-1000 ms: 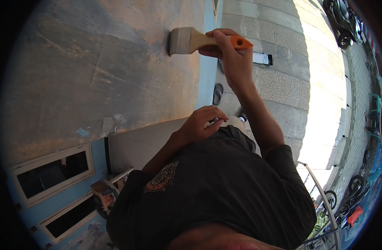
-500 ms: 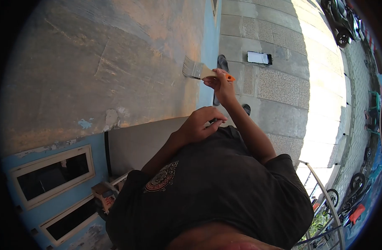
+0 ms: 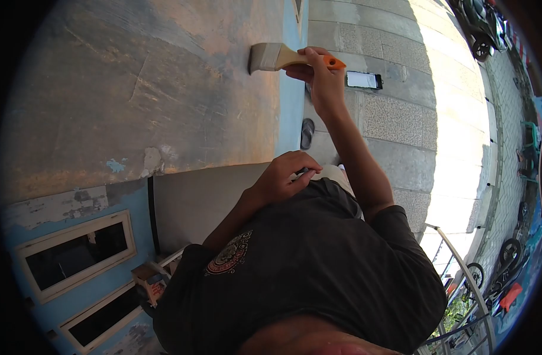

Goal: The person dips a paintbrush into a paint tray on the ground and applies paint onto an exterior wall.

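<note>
My right hand (image 3: pixel 323 80) grips a flat, wide paintbrush (image 3: pixel 287 57) by its wooden handle, which ends in an orange tip with a hole. The bristles touch the worn grey-brown wall surface (image 3: pixel 200 100) close to its light blue border (image 3: pixel 290 118). Held near my belly, my left hand (image 3: pixel 287 176) has curled fingers, thumb toward the fingertips. A small dark patch shows between them, and I cannot make out whether it is an object.
A dark tray with a white inside (image 3: pixel 363 80) lies on the paving. A sandal (image 3: pixel 307 134) is beside the wall. Blue-framed windows (image 3: pixel 75 254) are at lower left. A motorbike (image 3: pixel 484 29) stands at upper right, a metal railing (image 3: pixel 460 266) at lower right.
My right hand and the paintbrush have moved farther from my body along the wall, the bristles still at its surface. My left hand has stayed in place.
</note>
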Motion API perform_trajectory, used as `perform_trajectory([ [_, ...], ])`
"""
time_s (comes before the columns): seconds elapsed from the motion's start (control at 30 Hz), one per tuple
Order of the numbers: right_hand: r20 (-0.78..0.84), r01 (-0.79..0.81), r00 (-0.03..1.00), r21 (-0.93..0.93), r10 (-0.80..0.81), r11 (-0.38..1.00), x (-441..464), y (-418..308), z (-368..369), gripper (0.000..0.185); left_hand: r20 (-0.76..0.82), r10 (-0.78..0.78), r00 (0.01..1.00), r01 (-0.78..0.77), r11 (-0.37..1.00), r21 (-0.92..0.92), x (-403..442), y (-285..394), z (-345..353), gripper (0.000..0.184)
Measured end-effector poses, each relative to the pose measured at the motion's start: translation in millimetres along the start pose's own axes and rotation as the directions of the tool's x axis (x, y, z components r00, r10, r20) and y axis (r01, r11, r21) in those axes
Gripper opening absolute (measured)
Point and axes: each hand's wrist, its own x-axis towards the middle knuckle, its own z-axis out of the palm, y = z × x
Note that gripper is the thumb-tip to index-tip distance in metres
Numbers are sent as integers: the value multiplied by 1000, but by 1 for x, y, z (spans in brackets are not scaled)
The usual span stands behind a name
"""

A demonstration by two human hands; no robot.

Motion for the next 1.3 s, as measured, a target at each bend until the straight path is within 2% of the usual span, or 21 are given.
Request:
perform_trajectory([
  [0.03,47,60,997,67,-63,996,9,-18,5,26,-9,-11,1000,11,1000,2,-2,-1,0,14],
  [0.1,139,94,979,328,-147,940,21,-43,16,25,-22,-22,1000,22,1000,2,-2,-1,1,14],
  [0.13,142,91,979,327,-144,941,26,-40,17,25,-32,-22,999,22,1000,2,-1,-1,2,14],
  [0.2,254,133,941,324,-222,937,35,-27,22,27,-45,-23,999,23,1000,3,-1,0,2,14],
  [0.23,257,131,941,325,-220,937,37,-12,19,27,-44,-26,999,26,1000,-2,-2,0,1,14],
  [0.3,240,-50,970,358,-40,933,34,40,0,26,-47,-31,998,31,1000,-7,-3,-1,2,15],
  [0.37,116,-112,990,327,77,938,26,86,-35,26,-58,-76,995,74,997,-29,-4,-2,2,15],
  [0.43,-41,-150,986,179,160,972,14,129,-74,25,-61,-75,995,75,997,-17,-4,-5,3,15],
  [0.5,-193,-268,944,16,266,963,-1,163,-110,24,-53,-78,996,78,997,-9,-2,-6,7,16],
  [0.6,-305,-360,895,-64,325,931,-18,194,-147,27,-38,-56,998,55,998,-26,10,-6,10,16],
  [0.8,-253,-363,897,49,363,931,-21,143,-170,28,-72,-38,997,38,999,-6,31,-7,16,16],
  [0.87,-233,-357,904,47,358,933,-20,121,-177,28,-135,-88,987,82,995,-55,41,-7,21,12],
  [1.03,-163,-362,917,43,364,931,8,72,-169,29,-181,-77,981,77,997,-3,77,-10,35,13],
  [1.13,-14,-344,938,70,346,936,39,41,-130,27,-212,-40,977,52,997,53,101,4,42,15],
  [1.17,83,-311,949,117,303,943,50,23,-108,26,-233,-20,972,32,998,51,106,7,45,15],
  [1.27,285,-224,944,190,165,956,69,-33,-41,27,-288,-60,956,87,993,82,112,13,53,16],
  [1.3,306,-242,936,192,176,951,75,-40,-25,27,-308,-68,949,101,991,92,112,14,56,16],
])
